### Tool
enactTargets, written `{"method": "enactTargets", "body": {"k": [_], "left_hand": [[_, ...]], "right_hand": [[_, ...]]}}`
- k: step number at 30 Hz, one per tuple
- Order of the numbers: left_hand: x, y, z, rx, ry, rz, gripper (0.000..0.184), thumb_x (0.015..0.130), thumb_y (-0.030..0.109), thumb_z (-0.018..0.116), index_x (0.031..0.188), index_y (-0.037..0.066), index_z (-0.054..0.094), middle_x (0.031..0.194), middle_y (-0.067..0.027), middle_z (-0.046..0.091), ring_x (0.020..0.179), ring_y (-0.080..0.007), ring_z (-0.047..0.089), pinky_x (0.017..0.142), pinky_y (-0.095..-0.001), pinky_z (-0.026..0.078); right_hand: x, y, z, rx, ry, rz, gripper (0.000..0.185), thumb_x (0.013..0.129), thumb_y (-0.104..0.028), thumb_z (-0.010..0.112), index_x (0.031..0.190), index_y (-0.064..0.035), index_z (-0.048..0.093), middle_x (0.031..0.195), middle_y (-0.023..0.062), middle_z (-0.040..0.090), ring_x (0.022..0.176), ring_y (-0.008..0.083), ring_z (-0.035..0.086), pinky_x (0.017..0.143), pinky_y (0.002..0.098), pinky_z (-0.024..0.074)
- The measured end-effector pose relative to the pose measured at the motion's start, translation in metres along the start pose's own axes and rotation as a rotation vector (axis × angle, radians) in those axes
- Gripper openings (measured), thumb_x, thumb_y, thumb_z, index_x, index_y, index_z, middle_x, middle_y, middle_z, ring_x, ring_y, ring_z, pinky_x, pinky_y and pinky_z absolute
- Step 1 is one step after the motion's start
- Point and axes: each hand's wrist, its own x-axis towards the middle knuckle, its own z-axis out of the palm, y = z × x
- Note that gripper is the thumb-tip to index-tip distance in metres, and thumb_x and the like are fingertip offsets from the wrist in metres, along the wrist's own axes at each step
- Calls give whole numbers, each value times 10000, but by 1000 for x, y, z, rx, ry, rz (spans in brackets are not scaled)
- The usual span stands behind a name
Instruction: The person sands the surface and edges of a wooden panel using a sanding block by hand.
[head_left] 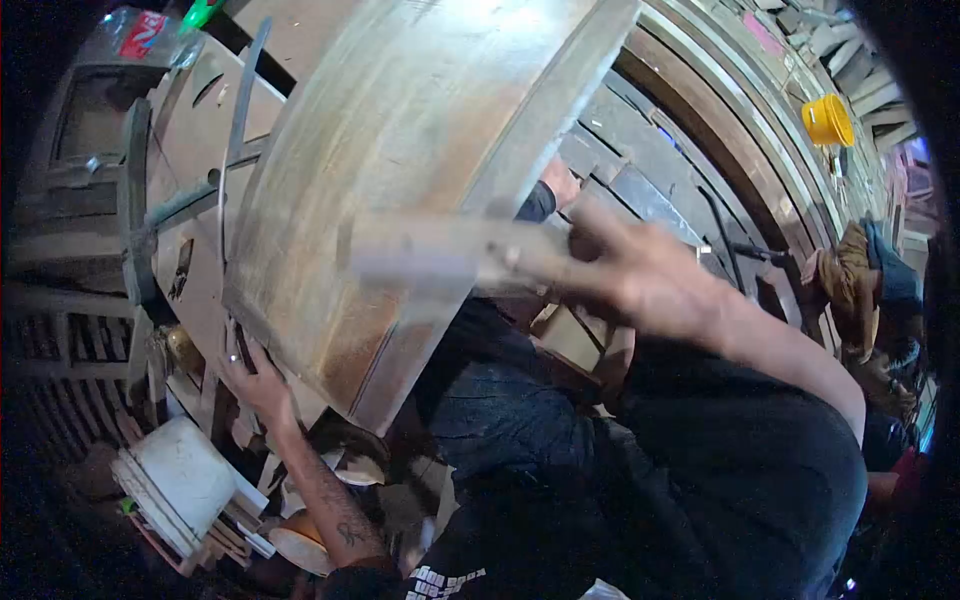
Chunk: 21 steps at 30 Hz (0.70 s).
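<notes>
Wooden panel (330, 180) sits big between 8 and 12 o'clock, running off the top, near corner at 7. My left hand (258, 385) is at 8, fingers against the panel's lower-left edge; can't tell if that grip is clamped on it or just braced. My right hand (648, 272) is at 3, motion-blurred, grip closed around a pale blurred piece (415, 250) that points to 9, across the front of the panel. Too smeared to identify, and can't tell whether it touches the panel.

White bucket (185, 475) at 8, farther out than my left hand and lying tilted. Clear bottle (150, 35) with red label at 10, near the edge of view. Long boards (715, 115) side by side between 1 and 2; yellow bucket (826, 120) beyond them at 2. My dark trousers (740, 430) fill 4 o'clock.
</notes>
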Motion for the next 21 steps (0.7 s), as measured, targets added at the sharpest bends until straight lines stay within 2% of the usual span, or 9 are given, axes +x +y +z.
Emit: {"method": "enactTargets", "body": {"k": [3, 4, 5, 11, 13, 16, 18, 19, 21], "left_hand": [[1, -6, 0, 32, 3, 34, 372, 1082, 170, 598, 1400, -15, 655, 1428, -203, 638, 1340, -366, 577, 1166, -460, 414], [1, -12, 2, 39, 8, 51, 374, 1084, 174, 593, 1403, -13, 654, 1431, -198, 638, 1346, -361, 574, 1168, -458, 413], [1, -15, 3, 46, 21, 63, 376, 1087, 178, 588, 1405, -12, 654, 1435, -193, 637, 1352, -357, 572, 1171, -455, 412], [-1, -2, -3, 76, 1, -23, 371, 1074, 136, 599, 1403, -28, 649, 1435, -196, 635, 1351, -360, 569, 1171, -456, 411], [4, -24, 3, -2, -20, 42, 368, 1076, 130, 593, 1403, -29, 650, 1444, -196, 629, 1356, -360, 563, 1175, -455, 405], [1, -15, 1, 12, -26, 0, 373, 1077, 136, 592, 1408, -28, 647, 1447, -192, 633, 1351, -355, 571, 1179, -455, 401], [2, -5, -1, 30, -6, -6, 385, 1076, 143, 591, 1420, -23, 640, 1439, -196, 640, 1359, -360, 570, 1185, -462, 397], [3, -8, 1, 26, 6, -3, 385, 1076, 143, 591, 1420, -23, 640, 1439, -196, 640, 1359, -360, 570, 1185, -462, 397], [3, -14, 2, 5, -6, 8, 390, 1078, 159, 590, 1419, -22, 640, 1427, -203, 646, 1363, -372, 565, 1188, -473, 392]], "right_hand": [[-9, -1, 9, -25, 50, -87, 696, 913, -127, 727, 1509, -463, 597, 1060, 100, 556, 829, 225, 636, 649, 319, 604], [-8, 11, -9, -31, -66, 104, 692, 908, -108, 733, 1514, -419, 608, 1061, 122, 577, 841, 272, 640, 680, 369, 602], [-21, 55, 12, -7, 198, 176, 668, 937, -115, 738, 1542, -357, 590, 1076, 175, 591, 864, 316, 648, 730, 426, 589], [-4, 72, -15, -138, 353, 291, 589, 1007, -212, 697, 1568, -328, 564, 988, 161, 563, 803, 291, 626, 688, 446, 587], [-4, 9, 3, -92, -6, 157, 650, 886, -138, 685, 1507, -320, 614, 1139, 182, 591, 788, 314, 668, 688, 426, 624], [-9, -11, 16, 35, 67, -169, 698, 895, -113, 649, 1530, -396, 581, 1027, 83, 495, 751, 218, 650, 599, 368, 623], [-9, 21, 0, -5, 96, 60, 659, 934, -180, 686, 1536, -417, 562, 1030, 113, 561, 769, 332, 668, 746, 446, 632], [-9, 56, 4, -67, 125, 285, 640, 954, -227, 700, 1545, -412, 544, 1090, 203, 600, 827, 419, 683, 784, 478, 621], [-2, 96, -7, -144, 284, 415, 641, 957, -203, 681, 1550, -397, 536, 1106, 208, 595, 823, 407, 694, 758, 479, 624]]}}
